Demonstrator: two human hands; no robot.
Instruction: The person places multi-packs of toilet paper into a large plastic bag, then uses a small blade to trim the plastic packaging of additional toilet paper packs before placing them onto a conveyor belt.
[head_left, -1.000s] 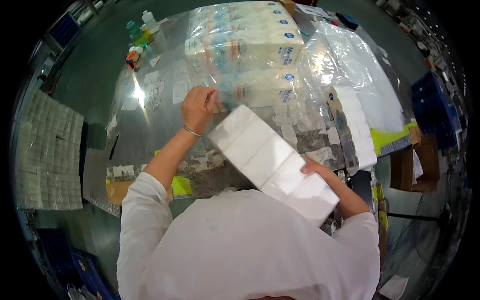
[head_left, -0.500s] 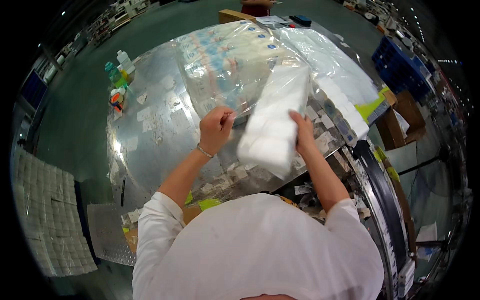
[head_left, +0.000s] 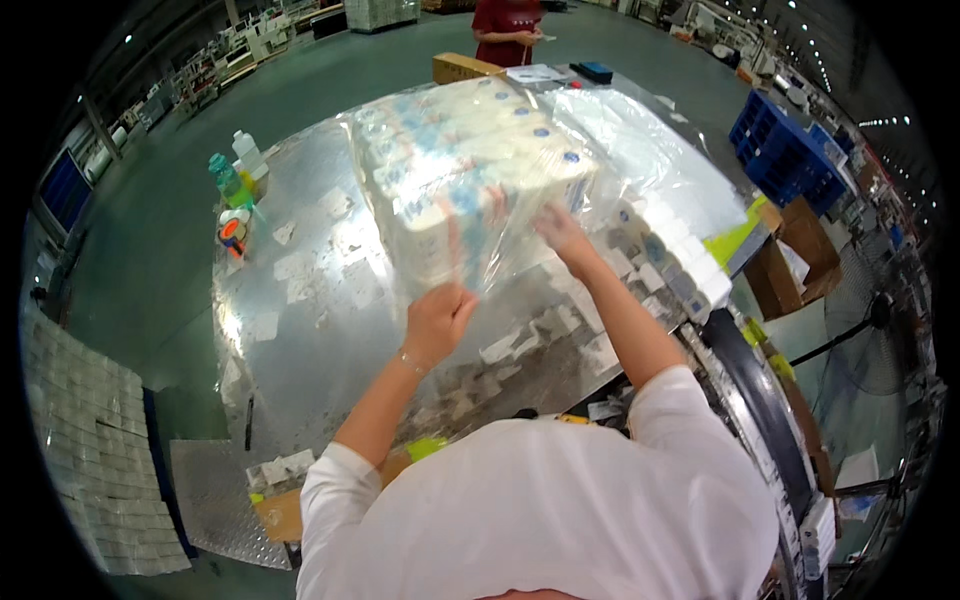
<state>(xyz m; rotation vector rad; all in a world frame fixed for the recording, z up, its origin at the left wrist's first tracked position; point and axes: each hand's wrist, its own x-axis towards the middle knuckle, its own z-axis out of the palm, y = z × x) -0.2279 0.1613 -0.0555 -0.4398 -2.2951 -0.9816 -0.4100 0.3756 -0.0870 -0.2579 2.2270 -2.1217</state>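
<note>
Two hands (head_left: pixel 438 324) at clear bag (head_left: pixel 508 238), white packs (head_left: pixel 455 165) inside

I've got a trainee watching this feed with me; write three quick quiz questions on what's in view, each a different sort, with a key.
1. True or false: the left hand is closed on the clear plastic bag that covers the roll packs.

2. Along which side of the metal table do the bottles stand? A) right B) left C) the near side, by the person

3. Fill in the gap: the bracelet is on the person's ____ wrist.

Key: 1. True. 2. B. 3. left.
</note>
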